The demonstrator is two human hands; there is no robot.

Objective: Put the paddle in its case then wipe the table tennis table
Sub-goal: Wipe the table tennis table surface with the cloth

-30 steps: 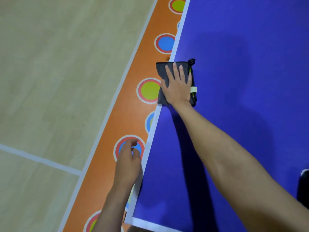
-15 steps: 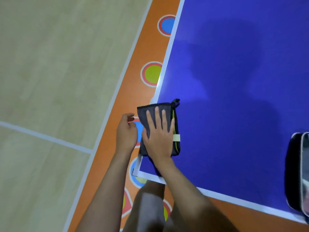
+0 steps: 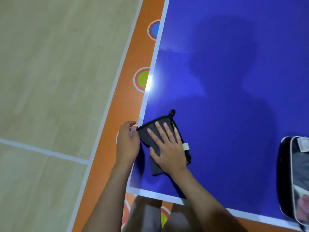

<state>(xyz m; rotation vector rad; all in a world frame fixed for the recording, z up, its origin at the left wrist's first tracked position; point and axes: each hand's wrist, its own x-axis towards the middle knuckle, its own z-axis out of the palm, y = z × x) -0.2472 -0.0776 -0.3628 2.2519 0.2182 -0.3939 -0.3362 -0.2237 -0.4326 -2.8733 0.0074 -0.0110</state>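
A dark grey cloth point(image 3: 151, 129) with a black loop and a white tag lies on the blue table tennis table point(image 3: 225, 81), near its front left corner. My right hand point(image 3: 168, 148) presses flat on the cloth with straight, spread fingers. My left hand point(image 3: 127, 143) hangs beside the table's left edge with loosely curled fingers, right next to the cloth's left corner. The black paddle case point(image 3: 296, 178), with white piping and a see-through panel, lies at the table's right side, cut off by the frame. The paddle itself is hard to make out inside.
The table's white edge line point(image 3: 151, 81) runs along the left and front sides. Beside it, an orange floor strip point(image 3: 127, 97) carries coloured circles, with pale wood flooring point(image 3: 58, 81) further left. My legs show below the front edge.
My right hand has dragged the cloth back along the left edge to the front corner and turned it a little. My left hand now sits next to the cloth's corner. The case has come into view.
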